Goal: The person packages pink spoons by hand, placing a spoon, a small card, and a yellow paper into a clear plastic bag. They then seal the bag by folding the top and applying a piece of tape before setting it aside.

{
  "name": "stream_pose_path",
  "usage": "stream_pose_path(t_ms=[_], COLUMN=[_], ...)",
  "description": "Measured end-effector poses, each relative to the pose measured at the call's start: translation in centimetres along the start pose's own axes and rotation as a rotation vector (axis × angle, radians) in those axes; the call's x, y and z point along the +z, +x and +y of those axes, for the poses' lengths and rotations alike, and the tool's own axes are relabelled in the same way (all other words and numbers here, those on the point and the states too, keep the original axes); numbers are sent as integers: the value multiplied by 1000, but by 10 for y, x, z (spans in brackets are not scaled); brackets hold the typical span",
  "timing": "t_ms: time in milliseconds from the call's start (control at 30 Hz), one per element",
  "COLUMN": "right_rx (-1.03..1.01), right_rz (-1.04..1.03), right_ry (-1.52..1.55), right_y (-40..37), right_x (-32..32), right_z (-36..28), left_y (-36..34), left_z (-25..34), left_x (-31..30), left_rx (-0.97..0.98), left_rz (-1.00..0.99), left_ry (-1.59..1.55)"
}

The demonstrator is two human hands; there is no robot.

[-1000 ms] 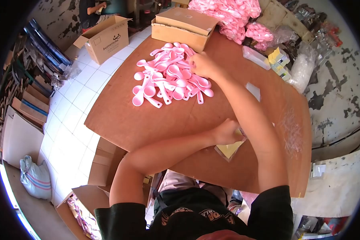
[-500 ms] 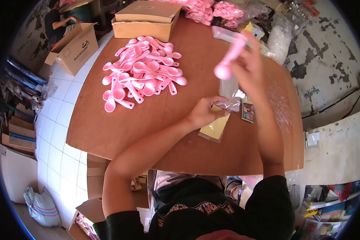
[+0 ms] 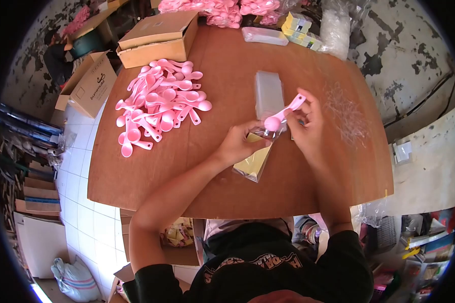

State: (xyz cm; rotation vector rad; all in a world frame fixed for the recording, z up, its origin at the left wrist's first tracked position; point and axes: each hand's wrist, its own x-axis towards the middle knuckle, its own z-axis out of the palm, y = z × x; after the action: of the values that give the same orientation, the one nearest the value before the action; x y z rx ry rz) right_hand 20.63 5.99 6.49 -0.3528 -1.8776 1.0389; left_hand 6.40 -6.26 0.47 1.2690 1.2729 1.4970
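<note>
My left hand [image 3: 239, 143] pinches the top of a clear plastic bag with a yellow card [image 3: 253, 160] in it, over the middle of the table. In my right hand [image 3: 307, 123] is a pink spoon [image 3: 288, 111], held by its handle, its round bowl at the mouth of the bag. Just beyond my hands lies a stack of clear bags [image 3: 269, 93]. A heap of pink spoons [image 3: 162, 98] covers the left part of the table. Behind my right fingers a small item is mostly hidden.
A cardboard box [image 3: 159, 38] stands at the table's back left, with pink bundles [image 3: 220, 12] beyond. Thin clear strands [image 3: 348, 116] lie at the right. Small yellow boxes [image 3: 299, 30] sit at the back. A person [image 3: 57, 60] is at the far left near an open carton [image 3: 92, 81].
My right hand has lowered the pink spoon to the bag's opening. My left hand still holds the bag. The head view has shifted, so the table and its contents appear displaced.
</note>
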Motion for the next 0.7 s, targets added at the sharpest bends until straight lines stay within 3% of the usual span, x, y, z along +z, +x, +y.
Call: stream_pose_path(t_ms=[100,233,300,400,533,600,700], right_rx=[-3,-64,-180,-219,-170,-94,-111], right_rz=[-5,-38,-27,3,33,80,7], right_ry=[31,-32,-122,-179,-121,8,-25], right_y=[-6,-10,-10,-12,-14,-15,-15], right_x=[4,5,4,-2,0,3,-1], right_z=[1,-2,-5,-7,-7,-6,-1], left_y=[-1,-1,-2,-3,-5,-6,-6], left_z=[-1,-4,-3,1,9,13,16], left_x=[7,5,8,5,5,10,10], left_rx=[78,8,136,16,-56,46,23], left_rz=[70,32,29,3,-45,20,32], left_ry=[-13,0,-2,-96,-102,-62,-44])
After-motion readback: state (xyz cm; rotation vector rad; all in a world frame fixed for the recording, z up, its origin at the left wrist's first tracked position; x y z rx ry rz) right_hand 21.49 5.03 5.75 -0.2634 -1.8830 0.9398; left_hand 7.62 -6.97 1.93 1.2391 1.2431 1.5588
